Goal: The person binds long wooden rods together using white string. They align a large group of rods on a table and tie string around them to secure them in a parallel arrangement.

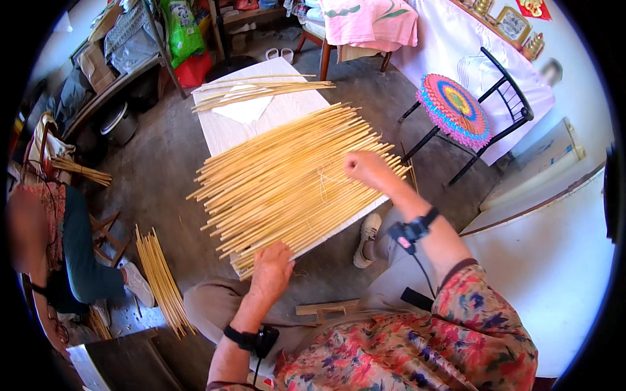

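A mat of straw-coloured reed stalks [287, 176], laid side by side, spreads over the low table in front of me. At its near edge my left hand [272, 266] is closed, with the fingers curled over the stalk nearest me. Above the right part of the mat, my right hand [368, 171] makes a fist. A thin pale string [323, 185] lies in a loose loop on the stalks and runs toward that fist; the part inside the fingers is hidden.
Several loose stalks [261, 91] lie on the table's far end [215, 124]. A stalk bundle [161, 280] is on the floor at left, near a seated person [88, 241]. At right stands a black chair [515, 107] with a colourful round cushion [454, 109].
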The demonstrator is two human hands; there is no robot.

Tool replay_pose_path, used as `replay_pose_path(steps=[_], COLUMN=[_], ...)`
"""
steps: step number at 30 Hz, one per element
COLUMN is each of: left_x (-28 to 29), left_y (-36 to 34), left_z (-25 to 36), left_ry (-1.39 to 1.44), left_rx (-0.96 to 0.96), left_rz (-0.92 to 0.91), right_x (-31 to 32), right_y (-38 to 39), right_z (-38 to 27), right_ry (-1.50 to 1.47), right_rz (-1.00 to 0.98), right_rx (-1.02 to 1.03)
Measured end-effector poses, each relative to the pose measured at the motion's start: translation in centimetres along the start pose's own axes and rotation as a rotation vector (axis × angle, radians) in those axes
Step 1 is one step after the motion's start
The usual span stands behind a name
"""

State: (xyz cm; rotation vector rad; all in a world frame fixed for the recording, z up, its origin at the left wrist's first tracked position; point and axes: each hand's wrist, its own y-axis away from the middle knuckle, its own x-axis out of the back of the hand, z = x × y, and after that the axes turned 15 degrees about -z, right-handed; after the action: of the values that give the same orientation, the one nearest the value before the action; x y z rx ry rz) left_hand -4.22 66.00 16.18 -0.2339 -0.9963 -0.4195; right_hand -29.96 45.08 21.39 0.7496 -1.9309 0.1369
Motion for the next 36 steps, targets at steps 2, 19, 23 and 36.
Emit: replay_pose_path(steps=[2, 19, 23, 36], left_x=[-0.7, 6.2, 9.0, 4.3], left_y=[-0.3, -5.6, -5.7, -1.6], left_z=[-0.2, 16.8, 19.0, 10.6], left_ry=[-0.103, 1.440, 1.507, 1.198], left_rx=[0.081, -0.561, -0.640, -0.140], left_rz=[-0.012, -0.269, -0.203, -0.150], right_x=[3.7, 13.9, 10.8, 17.5], right_y=[4.8, 22.0, 20.2, 25.3], right_z=[-1.7, -17.0, -16.0, -4.1], right_ry=[-0.306, -0.961, -0.917, -1.520], right_rz=[0.195, 0.338, 0.170, 0.472], right_rx=[0.156, 0.704, 0.518, 0.772])
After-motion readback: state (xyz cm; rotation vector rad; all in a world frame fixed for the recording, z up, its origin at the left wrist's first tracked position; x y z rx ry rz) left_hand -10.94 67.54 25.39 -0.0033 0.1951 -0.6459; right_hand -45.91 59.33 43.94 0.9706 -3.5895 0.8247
